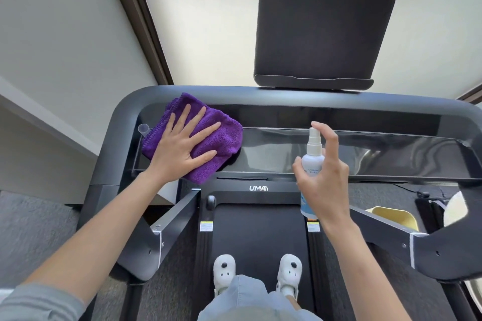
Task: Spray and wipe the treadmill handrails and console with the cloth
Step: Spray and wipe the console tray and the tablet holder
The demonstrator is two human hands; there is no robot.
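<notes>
We are pressing the purple cloth flat under our spread left hand on the console while our right hand is gripping the spray bottle, so misting the glossy panel ahead and wiping rightward seems next.

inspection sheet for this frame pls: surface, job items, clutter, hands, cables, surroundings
Surface: glossy black console panel of the treadmill, reflective; whether it is wet cannot be told.
Job's things: purple cloth flat on the panel's left end; white spray bottle held upright above the panel's middle, nozzle facing the panel.
Clutter: small clear cap beside the cloth's left edge; yellow bin on the floor to the right.
Hands: left hand presses flat on the cloth, fingers spread; right hand grips the bottle, index finger on the pump.
Cables: thin black cord below the panel's right end.
Surroundings: dark tablet holder above the front handrail; white slippers on the belt.
</notes>
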